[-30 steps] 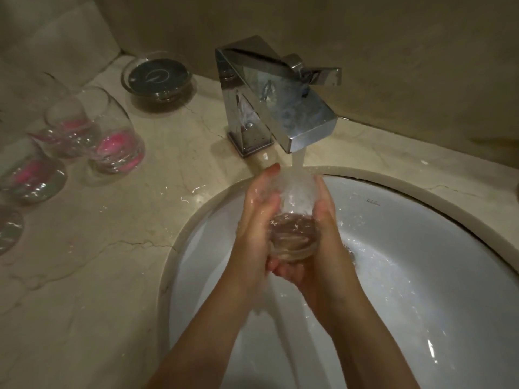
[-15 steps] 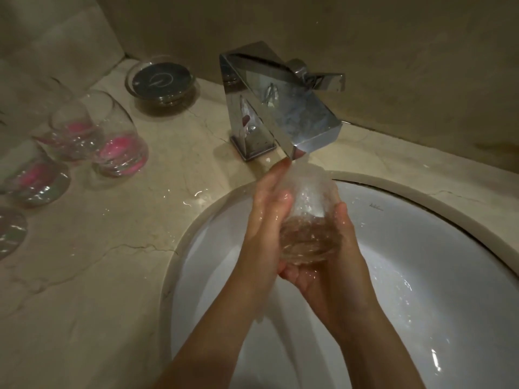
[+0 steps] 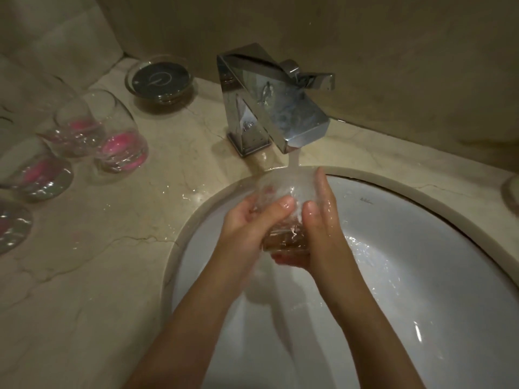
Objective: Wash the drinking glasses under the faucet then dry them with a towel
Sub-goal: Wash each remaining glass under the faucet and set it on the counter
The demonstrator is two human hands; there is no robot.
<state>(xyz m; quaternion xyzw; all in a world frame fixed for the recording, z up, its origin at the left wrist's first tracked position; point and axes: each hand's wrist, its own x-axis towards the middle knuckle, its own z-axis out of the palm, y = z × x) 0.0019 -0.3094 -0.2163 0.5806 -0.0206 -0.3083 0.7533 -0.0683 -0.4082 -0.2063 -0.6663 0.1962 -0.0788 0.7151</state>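
Now the left hand [image 3: 247, 220] and right hand [image 3: 320, 220] are both grasping a glass [image 3: 283, 203] under the faucet [image 3: 269, 105]; running water is blurring its rim.

Bench [image 3: 84, 276]: beige veined marble, cracked, wet near the sink.
Sink [image 3: 421, 276]: white oval basin set in the bench.
Walls [image 3: 393, 51]: beige stone behind the sink.
Light: dim, warm.

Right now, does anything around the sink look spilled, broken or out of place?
Only small things: water is splashed on the countertop beside the basin, and dark crack-like lines run across the stone. The glass under the faucet looks intact in both hands; the waiting glasses stand upright.
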